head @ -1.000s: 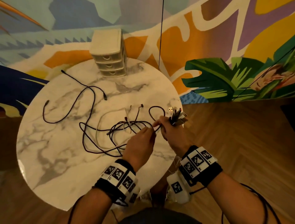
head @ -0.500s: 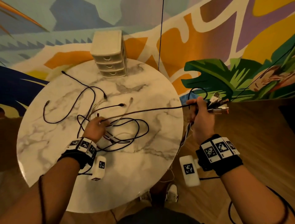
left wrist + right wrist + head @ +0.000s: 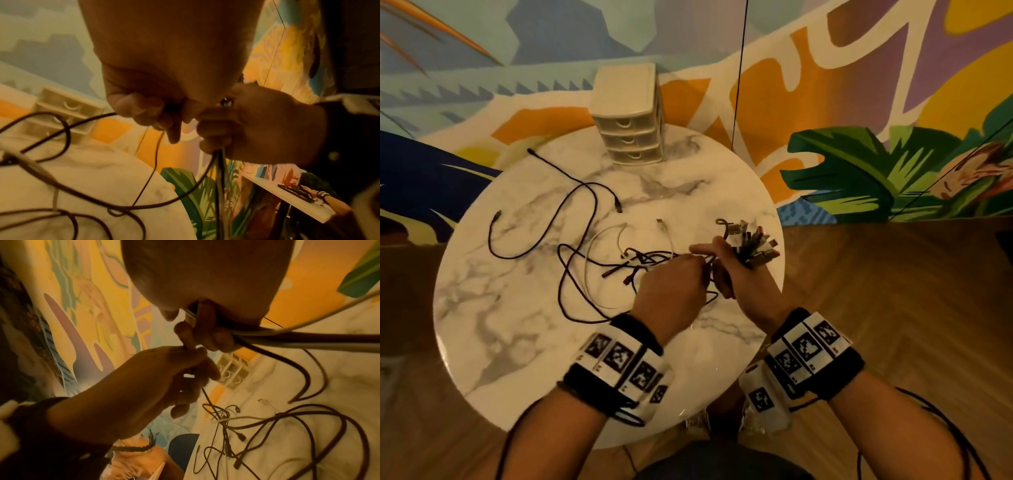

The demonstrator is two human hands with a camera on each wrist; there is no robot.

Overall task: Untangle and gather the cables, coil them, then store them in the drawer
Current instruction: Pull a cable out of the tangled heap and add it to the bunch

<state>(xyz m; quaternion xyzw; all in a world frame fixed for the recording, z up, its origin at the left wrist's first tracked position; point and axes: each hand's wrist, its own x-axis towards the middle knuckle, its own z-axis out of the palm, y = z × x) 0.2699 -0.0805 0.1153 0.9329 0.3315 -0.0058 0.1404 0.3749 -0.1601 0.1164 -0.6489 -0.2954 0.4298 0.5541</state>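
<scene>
Over the near right part of the round marble table (image 3: 524,342), both hands met above the tangle. The right hand (image 3: 739,274) had its grip clenched round a bundle of cable ends (image 3: 753,245), whose plugs fanned out above the fist, with the cords trailing down from under the fingers. The left hand (image 3: 671,291) pinched a thin dark cable (image 3: 148,175) between thumb and fingertips, right beside the right hand's knuckles, apparently feeding it into the bundle.

The loose cables (image 3: 571,274) lay in overlapping loops across the middle of the table, dark ones crossing a white cable (image 3: 589,267), and two dark ends reached out toward the far left edge. The small drawer unit (image 3: 628,116) stood at the far edge, all three drawers shut, well apart from the hands.

The step in hand looked like gathering, with coiling and storing not yet begun. To do it well, the right hand's grip should probably stay firm so the collected plugs cannot slip, while the left hand runs along one cord at a time and lifts it over any crossings rather than dragging it through. A hard pull would likely tighten the loops or sweep the far ends off the table.
</scene>
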